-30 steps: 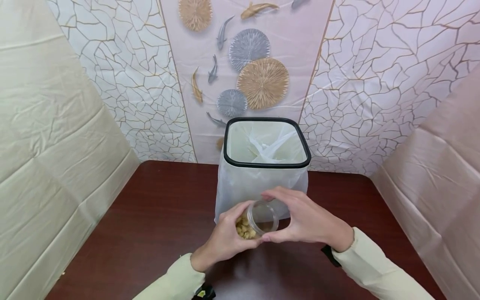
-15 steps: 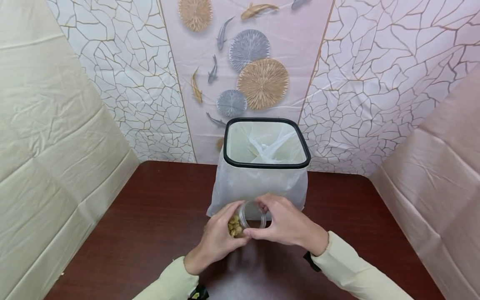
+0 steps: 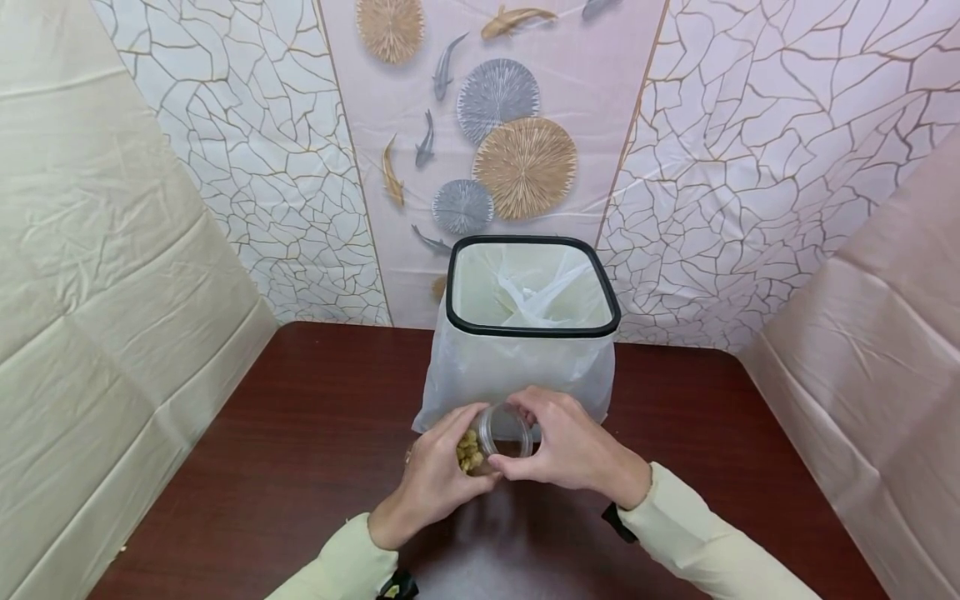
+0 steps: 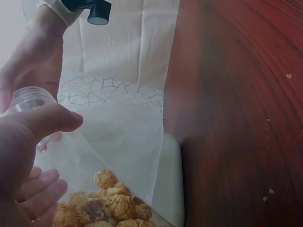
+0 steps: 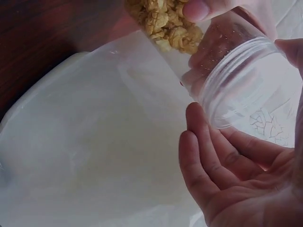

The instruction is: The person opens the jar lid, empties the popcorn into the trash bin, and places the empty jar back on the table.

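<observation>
A clear jar point(image 5: 232, 71) lies tilted between my two hands, in front of the bin. Lumps of golden popcorn point(image 5: 165, 23) are gathered toward its bottom end, to the left in the head view. My left hand point(image 3: 438, 462) grips the jar's body from the left, thumb on the near side. At the ridged, see-through mouth end, my right hand point(image 3: 573, 446) holds the jar, thumb on one side and fingers on the other. The left wrist view shows the popcorn low in the frame and the jar's ridges beyond the left thumb.
Behind the hands stands a bin with a black rim point(image 3: 534, 332), lined with a white plastic bag point(image 3: 517, 367). It rests on a dark red-brown table point(image 3: 337, 417). Small crumbs point(image 4: 268, 194) lie on the wood. Fabric walls point(image 3: 112, 333) enclose the sides and back.
Both hands and the jar have shifted to the left, and my right hand has come down slightly. The bag's lower left part has spread outward. The last half second shows almost no movement.
</observation>
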The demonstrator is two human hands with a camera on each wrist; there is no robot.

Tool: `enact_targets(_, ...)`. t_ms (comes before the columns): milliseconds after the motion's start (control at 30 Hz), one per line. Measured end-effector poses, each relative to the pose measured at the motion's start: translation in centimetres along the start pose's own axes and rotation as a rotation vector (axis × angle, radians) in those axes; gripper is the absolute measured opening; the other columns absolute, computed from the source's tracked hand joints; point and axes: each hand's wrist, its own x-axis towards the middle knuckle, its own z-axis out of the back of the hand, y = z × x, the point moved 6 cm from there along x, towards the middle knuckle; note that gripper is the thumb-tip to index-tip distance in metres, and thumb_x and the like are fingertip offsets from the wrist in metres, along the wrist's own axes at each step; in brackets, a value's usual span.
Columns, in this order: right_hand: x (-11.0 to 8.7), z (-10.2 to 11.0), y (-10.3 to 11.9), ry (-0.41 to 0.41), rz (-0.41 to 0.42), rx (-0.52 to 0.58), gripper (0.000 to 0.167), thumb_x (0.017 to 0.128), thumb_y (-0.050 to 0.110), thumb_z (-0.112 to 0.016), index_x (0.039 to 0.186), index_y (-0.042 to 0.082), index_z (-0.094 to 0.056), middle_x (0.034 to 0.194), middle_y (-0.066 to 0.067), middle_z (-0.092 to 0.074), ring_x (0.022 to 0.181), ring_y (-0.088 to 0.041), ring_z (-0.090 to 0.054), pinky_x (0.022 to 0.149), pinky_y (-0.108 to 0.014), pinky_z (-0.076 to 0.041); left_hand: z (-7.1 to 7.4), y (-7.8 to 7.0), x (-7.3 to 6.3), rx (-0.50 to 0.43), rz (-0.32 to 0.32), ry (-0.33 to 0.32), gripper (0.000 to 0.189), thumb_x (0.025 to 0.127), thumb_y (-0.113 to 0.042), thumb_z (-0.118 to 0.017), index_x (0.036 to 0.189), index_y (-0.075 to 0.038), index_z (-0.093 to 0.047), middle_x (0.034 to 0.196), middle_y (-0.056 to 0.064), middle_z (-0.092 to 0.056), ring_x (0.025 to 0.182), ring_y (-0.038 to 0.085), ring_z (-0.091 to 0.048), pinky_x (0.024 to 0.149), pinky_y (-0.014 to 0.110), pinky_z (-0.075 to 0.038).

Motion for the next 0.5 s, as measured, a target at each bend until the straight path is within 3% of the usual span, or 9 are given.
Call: enact_targets(500, 0.27, -0.04, 0.07, -0.024, 0.113, 0.021, 0.05, 0.07, 0.044, -0.09, 0.107, 0.015, -0.071, 0.086, 0.013, -0.06, 0.073, -0.008, -0.061, 0.064, -0.014, -0.048, 0.42, -0.13, 0.49, 0.015, -0.048, -0.016, 0.08, 0.057, -0.023, -0.099, 0.13, -0.013, -0.067, 0.121, 0.0, -0.074, 0.106, 0.014, -0.071, 0.088, 0.031, -0.061)
